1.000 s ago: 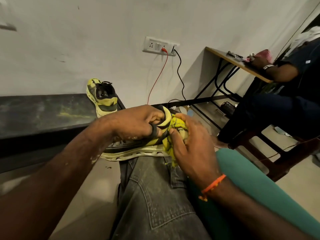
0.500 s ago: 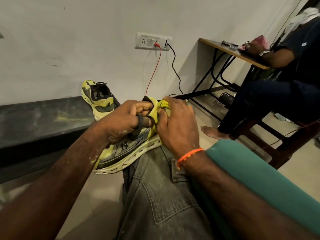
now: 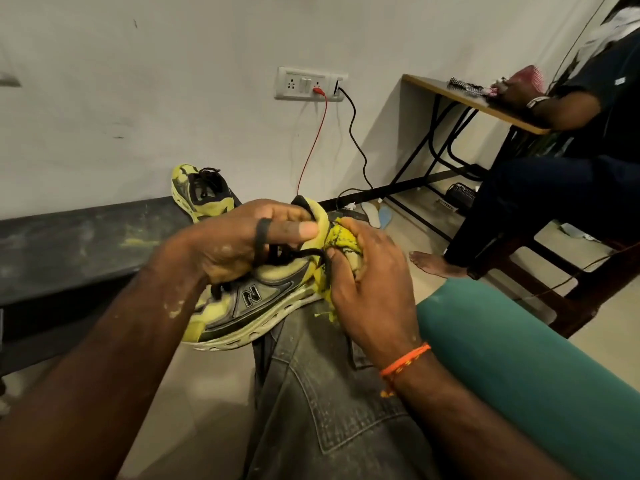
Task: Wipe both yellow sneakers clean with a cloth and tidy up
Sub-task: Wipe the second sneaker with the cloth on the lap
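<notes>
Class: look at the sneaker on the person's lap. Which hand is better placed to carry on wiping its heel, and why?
The right hand: it grips the yellow cloth against the heel of the sneaker. The left hand holds the collar, steadying it.

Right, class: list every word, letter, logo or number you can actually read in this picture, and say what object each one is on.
"N": a black block letter on the grey side panel of the sneaker on the lap.
Second sneaker on the dark bench: no marking readable.
Wall socket plate: no lettering readable.
Items on the wooden desk: too small and blurred to read.
Nothing else legible.
</notes>
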